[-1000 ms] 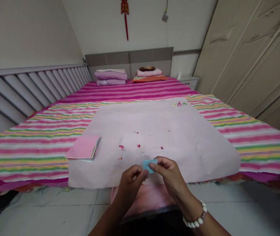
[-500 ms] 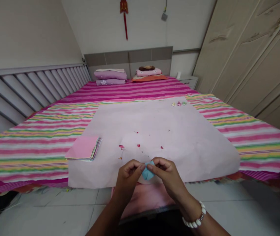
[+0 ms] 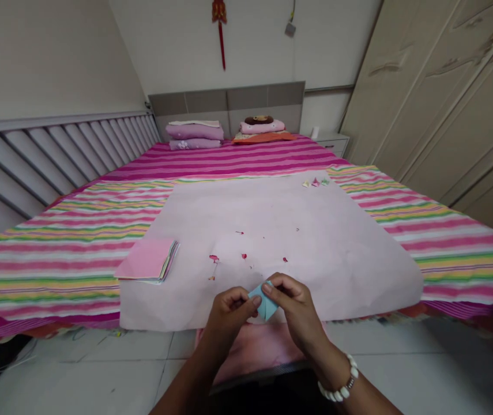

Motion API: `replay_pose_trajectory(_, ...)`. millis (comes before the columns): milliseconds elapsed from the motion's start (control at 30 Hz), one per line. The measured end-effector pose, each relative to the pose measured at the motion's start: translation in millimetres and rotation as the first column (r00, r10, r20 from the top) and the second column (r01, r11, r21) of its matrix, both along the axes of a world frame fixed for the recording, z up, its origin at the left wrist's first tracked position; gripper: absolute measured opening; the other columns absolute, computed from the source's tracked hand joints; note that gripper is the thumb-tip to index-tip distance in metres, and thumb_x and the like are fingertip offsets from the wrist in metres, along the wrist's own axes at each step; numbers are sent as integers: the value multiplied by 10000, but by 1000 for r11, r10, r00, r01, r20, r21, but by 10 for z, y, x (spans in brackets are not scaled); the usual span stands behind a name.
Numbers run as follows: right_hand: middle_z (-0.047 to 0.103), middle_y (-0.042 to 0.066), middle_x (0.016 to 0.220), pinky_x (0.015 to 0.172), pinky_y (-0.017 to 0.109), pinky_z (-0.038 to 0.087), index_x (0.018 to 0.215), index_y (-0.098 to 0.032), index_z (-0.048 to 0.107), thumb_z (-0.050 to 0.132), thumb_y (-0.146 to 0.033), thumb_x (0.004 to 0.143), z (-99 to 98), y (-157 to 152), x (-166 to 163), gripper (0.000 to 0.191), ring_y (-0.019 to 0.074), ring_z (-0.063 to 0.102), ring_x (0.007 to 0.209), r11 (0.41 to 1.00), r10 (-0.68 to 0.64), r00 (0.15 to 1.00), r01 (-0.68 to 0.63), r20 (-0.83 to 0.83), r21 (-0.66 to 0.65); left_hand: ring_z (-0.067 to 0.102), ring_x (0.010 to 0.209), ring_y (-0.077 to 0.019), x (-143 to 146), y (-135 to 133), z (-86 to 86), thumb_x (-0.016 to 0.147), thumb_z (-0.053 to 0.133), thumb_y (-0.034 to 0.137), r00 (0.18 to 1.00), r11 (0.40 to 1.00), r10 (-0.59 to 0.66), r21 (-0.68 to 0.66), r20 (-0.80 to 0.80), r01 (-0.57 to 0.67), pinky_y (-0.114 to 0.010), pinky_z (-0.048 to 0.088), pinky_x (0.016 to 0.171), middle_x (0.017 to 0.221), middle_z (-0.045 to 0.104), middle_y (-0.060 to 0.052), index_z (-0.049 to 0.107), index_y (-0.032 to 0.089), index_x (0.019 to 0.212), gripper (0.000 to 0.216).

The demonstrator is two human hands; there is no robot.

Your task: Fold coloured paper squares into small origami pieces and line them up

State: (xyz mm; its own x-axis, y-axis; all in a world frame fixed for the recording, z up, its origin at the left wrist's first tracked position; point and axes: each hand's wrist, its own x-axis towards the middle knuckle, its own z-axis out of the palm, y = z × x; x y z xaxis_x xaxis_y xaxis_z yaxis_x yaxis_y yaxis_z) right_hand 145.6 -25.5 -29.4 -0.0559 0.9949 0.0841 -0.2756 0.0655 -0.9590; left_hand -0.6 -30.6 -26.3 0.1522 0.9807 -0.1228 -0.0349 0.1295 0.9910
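A small folded light-blue paper [image 3: 264,305] sits pinched between both of my hands just in front of the bed's near edge. My left hand [image 3: 228,314] has its fingers curled, thumb and forefinger pressed on the paper's left side. My right hand [image 3: 294,306], with a white bead bracelet on the wrist, grips the paper's top right corner. Beneath and beyond the hands lies a large pale pink sheet [image 3: 272,230] spread over the striped bedcover.
A stack of coloured paper squares [image 3: 149,260], pink on top, lies left on the sheet. Small red scraps [image 3: 214,259] dot the middle. Tiny folded paper pieces [image 3: 315,183] sit at the far right. Folded bedding [image 3: 195,136] rests at the headboard, a wardrobe [image 3: 445,98] stands right.
The blue paper has been turned and refolded between my fingers, from a flat upright piece to a tilted diamond shape. Both hands stayed in the same place.
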Motion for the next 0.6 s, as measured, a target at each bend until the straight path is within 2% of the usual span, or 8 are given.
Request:
replay_pose_trajectory(133, 536, -26, 576, 532, 256, 408, 613, -188, 600, 704, -337, 749, 46, 10, 7, 227, 130, 497, 552, 1000, -2, 1000, 2, -5, 4, 527, 534, -124, 64, -23, -4, 646, 723, 423, 998, 998, -69, -12, -14, 68, -246, 422, 559, 521, 601, -2, 624, 144, 548, 312)
replay_pose_trajectory(267, 522, -46, 519, 444, 249, 390, 617, -198, 574, 689, -338, 765, 85, 3, 6, 235, 115, 483, 442, 999, 38, 998, -38, -44, -6, 553, 574, -138, 115, -66, -5, 721, 663, 416, 992, 992, -122, 39, -40, 124, -258, 434, 592, 580, 644, -30, 672, 135, 612, 301)
replay_pose_trajectory(367, 549, -42, 527, 457, 262, 414, 652, -198, 586, 673, -350, 786, 85, -2, 10, 220, 120, 506, 438, 996, 83, 994, -85, -73, -17, 540, 557, -131, 115, -90, 10, 752, 636, 399, 994, 993, -82, 81, -76, 88, -247, 425, 571, 570, 635, -28, 653, 137, 598, 304)
replay_pose_trajectory(467, 603, -29, 610, 535, 270, 448, 773, -200, 648, 715, -333, 753, 77, 0, 23, 150, 129, 549, 528, 997, 74, 995, -74, -60, 9, 541, 557, -133, 94, -99, 20, 750, 639, 396, 998, 994, -17, 104, -67, 24, -244, 427, 559, 573, 631, -24, 639, 143, 607, 291)
replay_pose_trajectory(600, 660, 3, 746, 615, 283, 471, 934, -205, 668, 778, -288, 681, 75, -7, 47, 289, 146, 584, 636, 1000, 27, 999, -27, -35, 12, 558, 595, -145, 60, -90, 1, 776, 614, 409, 996, 992, 11, 124, -89, 0, -253, 441, 575, 612, 637, -29, 637, 149, 642, 294)
